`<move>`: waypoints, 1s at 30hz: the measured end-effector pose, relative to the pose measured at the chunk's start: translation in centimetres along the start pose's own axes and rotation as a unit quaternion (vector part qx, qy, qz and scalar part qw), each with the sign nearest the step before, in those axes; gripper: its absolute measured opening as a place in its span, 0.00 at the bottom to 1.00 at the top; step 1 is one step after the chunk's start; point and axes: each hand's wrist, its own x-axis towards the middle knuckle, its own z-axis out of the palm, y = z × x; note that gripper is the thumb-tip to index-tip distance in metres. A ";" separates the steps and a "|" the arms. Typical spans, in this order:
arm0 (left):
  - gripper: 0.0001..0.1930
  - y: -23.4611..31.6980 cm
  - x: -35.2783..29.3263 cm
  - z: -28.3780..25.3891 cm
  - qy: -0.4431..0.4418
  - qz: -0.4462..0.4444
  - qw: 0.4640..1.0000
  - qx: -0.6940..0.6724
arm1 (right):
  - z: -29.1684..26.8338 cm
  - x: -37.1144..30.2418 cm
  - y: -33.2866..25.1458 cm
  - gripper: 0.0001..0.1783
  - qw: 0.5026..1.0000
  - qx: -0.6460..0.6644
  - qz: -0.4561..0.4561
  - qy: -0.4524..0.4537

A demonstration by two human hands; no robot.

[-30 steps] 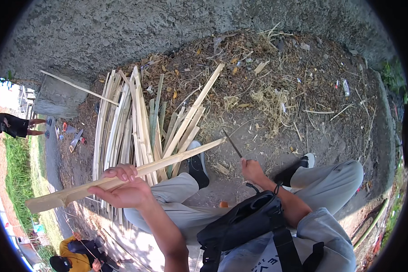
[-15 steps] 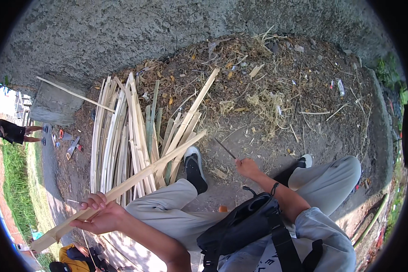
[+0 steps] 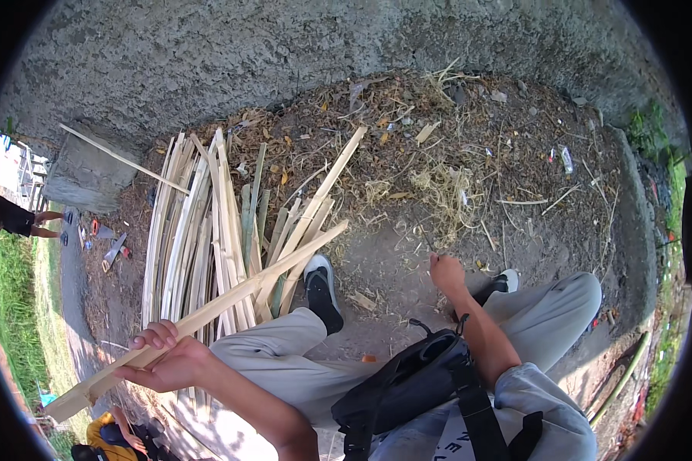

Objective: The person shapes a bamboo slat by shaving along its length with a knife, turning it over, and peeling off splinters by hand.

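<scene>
Dressed in loose pale-grey trousers (image 3: pixel 284 361), a mottled grey-blue shirt (image 3: pixel 542 399) with short sleeves and dark lettering, black pale-toed shoes (image 3: pixel 323 303); slung with a black bag (image 3: pixel 404 384) on wide straps (image 3: pixel 480 415).

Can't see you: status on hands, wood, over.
Left hand grips wooden strip. Right hand holds thin dark tool, apart from strip. Strip overlaps wood pile in view.

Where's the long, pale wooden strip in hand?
In the head view's left half, the strip slants, gripped in the left hand, its upper end appearing just above the left black shoe.
</scene>
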 end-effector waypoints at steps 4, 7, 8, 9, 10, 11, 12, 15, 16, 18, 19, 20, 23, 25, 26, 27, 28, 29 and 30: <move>0.29 0.1 -0.1 0.0 0.008 0.007 1.000 0.006 | -6.4 4.7 1.4 0.29 0.992 0.032 0.071 0.096; 0.29 0.1 -0.1 -0.3 0.018 0.012 1.000 0.010 | -10.3 7.1 3.2 0.29 0.981 0.057 0.036 0.184; 0.29 0.2 0.0 -0.5 0.024 0.016 1.000 0.012 | -11.1 7.0 3.2 0.29 0.978 0.110 0.039 0.172; 0.30 0.3 0.2 -0.7 0.013 0.018 1.000 0.002 | -11.6 6.9 3.1 0.29 0.973 0.161 0.043 0.159; 0.31 0.5 0.3 -0.9 0.001 0.021 1.000 -0.007 | -11.4 6.7 2.6 0.29 0.974 0.160 0.038 0.154; 0.30 0.8 0.3 -1.1 0.020 0.024 0.999 -0.007 | -11.7 4.9 -0.1 0.29 0.974 0.203 0.030 0.093; 0.30 1.0 0.4 -1.2 0.021 0.026 0.999 -0.005 | -11.6 3.4 -2.4 0.29 0.969 0.245 0.023 0.034; 0.30 0.1 0.4 -1.0 0.042 0.049 0.998 -0.014 | -5.1 2.1 -4.7 0.29 0.906 0.388 0.033 -0.166; 0.30 0.0 0.1 0.1 0.043 0.056 0.997 -0.023 | -3.1 1.7 -5.2 0.29 0.872 0.432 0.025 -0.230; 0.29 -0.1 0.1 0.1 0.052 0.064 0.996 -0.028 | 0.0 0.4 -7.9 0.28 0.866 0.367 0.042 -0.336; 0.29 0.1 0.1 0.0 0.048 0.065 0.996 -0.027 | 1.7 0.0 -8.8 0.28 0.866 0.347 0.029 -0.360; 0.29 -0.1 0.1 -0.2 0.043 0.061 0.997 -0.028 | 3.1 -0.2 -9.4 0.29 0.865 0.327 0.019 -0.380; 0.29 -0.1 0.2 -0.6 0.029 0.056 0.998 -0.010 | 4.9 -1.0 -12.0 0.28 0.894 0.228 -0.017 -0.386; 0.29 -0.1 0.2 -0.7 0.033 0.047 0.998 -0.003 | 5.8 -0.5 -12.0 0.28 0.905 0.201 -0.033 -0.374; 0.29 0.0 0.3 -0.9 0.039 0.046 0.998 0.005 | 6.0 -0.5 -12.2 0.29 0.913 0.174 -0.056 -0.364; 0.29 0.1 0.4 -1.0 0.040 0.045 0.998 0.005 | 5.9 -0.4 -11.9 0.29 0.914 0.172 -0.055 -0.364; 0.29 0.1 0.4 -1.1 0.034 0.040 0.999 0.004 | 5.5 -0.4 -11.2 0.31 0.929 0.159 -0.034 -0.332; 0.29 0.3 0.5 -1.3 0.029 0.037 0.999 0.003 | 4.9 -0.3 -10.6 0.33 0.943 0.145 -0.016 -0.300; 0.29 0.5 0.6 -1.3 0.032 0.038 0.999 0.003 | 4.4 0.1 -9.7 0.33 0.945 0.149 0.016 -0.291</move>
